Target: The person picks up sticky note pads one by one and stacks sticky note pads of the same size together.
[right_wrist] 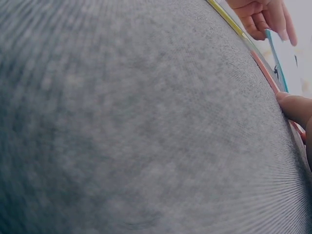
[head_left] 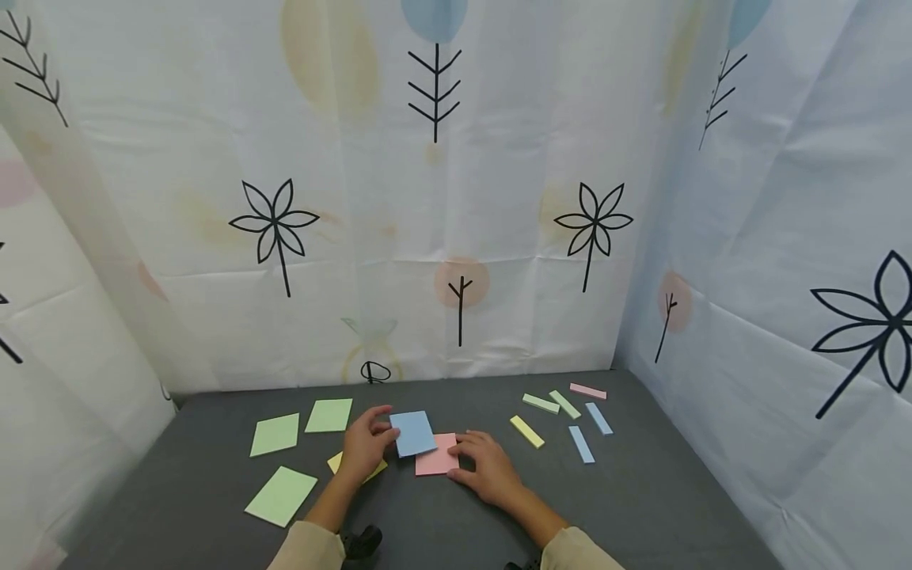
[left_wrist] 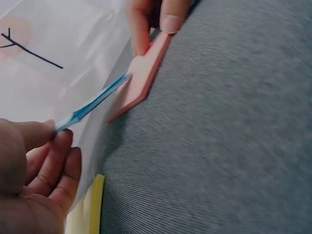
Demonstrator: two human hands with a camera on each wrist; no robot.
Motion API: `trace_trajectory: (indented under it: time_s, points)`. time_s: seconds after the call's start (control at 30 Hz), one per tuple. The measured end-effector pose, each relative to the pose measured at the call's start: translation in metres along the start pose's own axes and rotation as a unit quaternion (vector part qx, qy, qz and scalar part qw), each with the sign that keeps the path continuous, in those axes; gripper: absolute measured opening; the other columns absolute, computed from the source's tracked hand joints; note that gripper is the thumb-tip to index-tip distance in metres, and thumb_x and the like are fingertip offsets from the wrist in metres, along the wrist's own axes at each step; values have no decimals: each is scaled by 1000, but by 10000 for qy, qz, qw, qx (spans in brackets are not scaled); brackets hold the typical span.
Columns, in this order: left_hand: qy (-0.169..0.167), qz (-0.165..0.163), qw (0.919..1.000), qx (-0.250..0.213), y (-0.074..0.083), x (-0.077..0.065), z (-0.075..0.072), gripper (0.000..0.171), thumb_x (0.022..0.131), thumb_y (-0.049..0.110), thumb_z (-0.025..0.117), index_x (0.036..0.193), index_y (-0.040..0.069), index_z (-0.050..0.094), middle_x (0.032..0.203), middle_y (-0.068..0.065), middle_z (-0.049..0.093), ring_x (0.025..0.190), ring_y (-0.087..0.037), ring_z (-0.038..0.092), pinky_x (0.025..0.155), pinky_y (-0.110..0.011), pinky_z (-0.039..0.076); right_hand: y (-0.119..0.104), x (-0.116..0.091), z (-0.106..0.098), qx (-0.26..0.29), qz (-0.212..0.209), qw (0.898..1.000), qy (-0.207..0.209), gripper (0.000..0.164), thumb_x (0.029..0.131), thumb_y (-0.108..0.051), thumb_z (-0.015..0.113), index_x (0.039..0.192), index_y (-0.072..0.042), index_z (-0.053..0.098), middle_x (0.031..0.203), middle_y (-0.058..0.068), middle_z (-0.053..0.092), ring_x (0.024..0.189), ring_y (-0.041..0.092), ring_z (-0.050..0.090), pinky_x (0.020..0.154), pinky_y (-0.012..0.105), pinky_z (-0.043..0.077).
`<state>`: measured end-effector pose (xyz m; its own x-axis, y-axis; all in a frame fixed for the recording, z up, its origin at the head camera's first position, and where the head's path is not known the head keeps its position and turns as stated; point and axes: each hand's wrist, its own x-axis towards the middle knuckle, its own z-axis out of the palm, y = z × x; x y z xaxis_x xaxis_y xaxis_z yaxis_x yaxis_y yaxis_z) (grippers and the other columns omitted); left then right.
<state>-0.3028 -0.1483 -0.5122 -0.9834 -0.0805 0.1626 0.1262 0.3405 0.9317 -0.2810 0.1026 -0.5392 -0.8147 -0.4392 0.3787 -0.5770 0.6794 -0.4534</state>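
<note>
My left hand pinches a square blue sticky-note pad by its left edge, between thumb and fingers. The blue pad is raised and tilted, its far lower corner over a square pink sticky-note pad; in the left wrist view the blue pad appears thin, edge-on. With thumb and fingers on opposite edges, my right hand holds the pink pad at its right side, flat on the table. A yellow sticky-note pad lies partly hidden beneath my left hand and wrist.
Three square green sticky-note pads, one of them the nearest pad, lie on the left of the grey table. On the right are several narrow strips, including a yellow strip, a pink strip and a blue strip. Patterned white curtains surround the table.
</note>
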Motion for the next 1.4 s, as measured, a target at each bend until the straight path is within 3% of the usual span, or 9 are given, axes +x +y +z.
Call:
trace_trajectory:
  time_s: [0.2,0.3,0.53,0.67,1.0,1.23,1.4]
  points:
    - [-213,461,9928,1085,-7,-5,5,37,84,3,73,120,4,64,83,-2,67,72,-15,61,64,-34,50,-2,0,0,18,29,10000,-4,35,84,-30,76,114,-14,71,128,6,62,125,31,49,99,54,38]
    - [-211,717,9839,1626,-7,-7,8,35,84,6,74,118,7,65,84,0,66,74,-15,59,66,-36,48,-3,1,0,2,30,10000,25,38,84,-31,77,116,-13,70,127,5,63,125,30,50,100,53,39]
    - [-294,900,9634,2509,-6,-10,13,34,85,12,74,119,11,65,80,4,61,68,-12,51,63,-33,42,-6,1,1,17,280,9996,8,54,83,-35,77,130,-14,62,129,1,61,126,28,49,99,51,40]
    - [-245,1111,9485,2957,-5,-11,15,37,84,15,75,119,10,66,79,5,59,67,-13,49,62,-34,41,-6,1,1,40,171,9998,12,55,83,-34,77,132,-15,61,130,1,61,127,29,49,99,51,40]
    - [-566,1460,9252,3457,-7,-17,16,34,80,25,79,111,13,71,92,0,65,84,-20,56,74,-42,48,-5,1,1,-33,-77,10000,-12,40,85,-32,75,120,-12,69,129,5,62,126,31,49,99,52,39]
    - [-745,2115,9007,3720,-5,-25,17,39,72,35,83,105,16,72,101,-3,71,87,-23,58,76,-43,46,-5,0,0,-84,-183,9995,256,33,83,-28,77,108,-9,70,122,8,65,121,30,53,97,48,42]
    - [-852,2413,8856,3875,-3,-31,21,39,73,35,83,104,15,72,104,-4,71,92,-25,60,81,-46,46,-5,-2,-1,-257,-263,9984,422,28,81,-25,80,101,-9,69,112,6,68,115,28,56,95,44,45]
